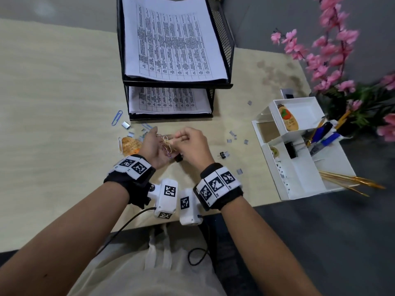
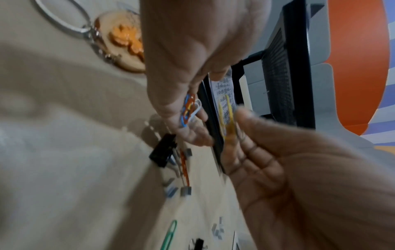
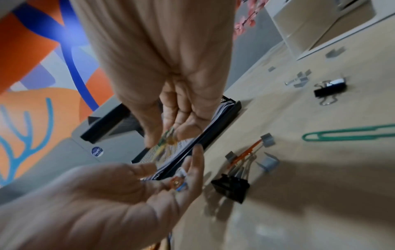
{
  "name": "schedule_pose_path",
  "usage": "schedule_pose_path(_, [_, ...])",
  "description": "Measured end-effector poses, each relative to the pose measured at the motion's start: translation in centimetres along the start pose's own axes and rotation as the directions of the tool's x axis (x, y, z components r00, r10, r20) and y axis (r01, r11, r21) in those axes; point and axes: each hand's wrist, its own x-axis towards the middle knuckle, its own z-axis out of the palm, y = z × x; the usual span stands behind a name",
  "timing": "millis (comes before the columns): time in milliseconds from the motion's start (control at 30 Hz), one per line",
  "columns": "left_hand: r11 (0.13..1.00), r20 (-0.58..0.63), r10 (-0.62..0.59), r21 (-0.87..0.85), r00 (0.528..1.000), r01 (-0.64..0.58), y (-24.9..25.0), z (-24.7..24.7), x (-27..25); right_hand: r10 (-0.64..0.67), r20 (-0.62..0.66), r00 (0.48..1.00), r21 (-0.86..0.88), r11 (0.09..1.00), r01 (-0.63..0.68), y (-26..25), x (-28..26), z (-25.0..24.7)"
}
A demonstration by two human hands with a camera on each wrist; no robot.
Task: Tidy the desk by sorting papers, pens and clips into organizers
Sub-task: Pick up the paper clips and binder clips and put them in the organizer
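My left hand (image 1: 157,146) is turned palm up in front of the paper tray. It holds several coloured paper clips (image 2: 189,110) between thumb and fingers, also seen as paper clips (image 3: 179,182) in the right wrist view. Just to its right, my right hand (image 1: 181,138) pinches a yellow paper clip (image 2: 225,118) over the left palm. More lies on the desk: a blue clip (image 1: 117,117), a white clip (image 1: 120,144), a green clip (image 3: 350,133), two black binder clips (image 3: 232,187) (image 3: 330,90) and short staple strips (image 1: 233,136).
A black mesh two-tier tray (image 1: 222,28) with printed sheets stands behind the hands. The white organizer (image 1: 299,178) with pens (image 1: 327,133) sits at the right desk edge, pink flowers (image 1: 333,50) behind it. An orange keychain tag (image 1: 130,145) lies left of my left hand.
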Motion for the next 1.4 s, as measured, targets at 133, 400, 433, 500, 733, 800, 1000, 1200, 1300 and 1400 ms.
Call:
schedule_pose_path(133, [0.989,-0.090,-0.049,0.134,0.995,0.061,-1.0,0.0,0.4,0.026,-0.133,0.991,0.110,0.994,-0.012,1.5,-0.4,-3.2])
schedule_pose_path(400, [0.973,-0.117,-0.124,0.179,0.985,0.143,-1.4,-0.2,-0.2,0.139,-0.122,0.983,-0.293,0.941,-0.170,7.1,-2.5,-7.1])
schedule_pose_path(433, [0.974,-0.115,-0.115,0.183,0.987,0.135,-1.5,-0.1,-0.3,0.148,-0.101,0.984,-0.335,0.926,-0.173,7.6,-2.7,-6.3])
schedule_pose_path(500, [0.977,-0.113,-0.094,0.180,0.989,0.113,-1.6,0.0,-0.6,0.159,-0.088,0.983,-0.404,0.897,-0.181,8.2,-3.0,-5.0])
schedule_pose_path(733, [0.981,-0.151,0.028,0.193,0.988,0.001,-1.4,-1.3,-1.2,0.109,-0.045,0.993,-0.546,0.829,-0.116,6.7,-2.2,-3.5])
schedule_pose_path(800, [0.981,-0.158,0.056,0.190,0.986,-0.025,-1.1,-1.8,-1.5,0.059,-0.087,0.994,-0.452,0.887,-0.092,5.6,-1.2,-3.0])
schedule_pose_path(1000, [0.981,-0.184,0.085,0.188,0.979,-0.050,0.0,-3.2,-2.5,0.010,0.039,0.999,-0.629,0.777,0.017,4.2,1.5,-1.6])
schedule_pose_path(1200, [0.988,-0.191,0.104,0.132,0.976,-0.080,1.1,-4.1,-2.5,-0.035,0.102,0.994,-0.761,0.642,0.100,4.3,1.8,-1.9])
schedule_pose_path(1300, [0.989,-0.174,0.104,0.124,0.979,-0.083,1.4,-4.1,-2.4,-0.065,0.087,0.994,-0.784,0.611,0.109,4.5,1.5,-2.0])
schedule_pose_path(1400, [0.989,-0.153,0.110,0.115,0.982,-0.093,1.4,-4.0,-2.3,-0.086,-0.011,0.996,-0.724,0.688,0.051,4.0,1.5,-2.0])
